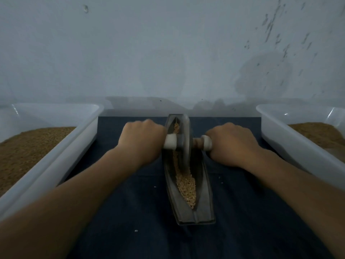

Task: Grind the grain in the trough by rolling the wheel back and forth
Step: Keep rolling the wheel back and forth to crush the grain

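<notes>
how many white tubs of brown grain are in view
2: the left tub at the left edge, the right tub at the right edge; both run out of frame.

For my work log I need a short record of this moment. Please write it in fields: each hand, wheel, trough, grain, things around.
left hand: grips the left end of the handle
right hand: grips the right end of the handle
wheel: upright in the trough, toward its far end
trough: long and dark, lies on a dark blue cloth
grain: pale, mostly in the near half of the trough
left tray: white, holds a brown heap
right tray: white, holds a brown heap
</notes>
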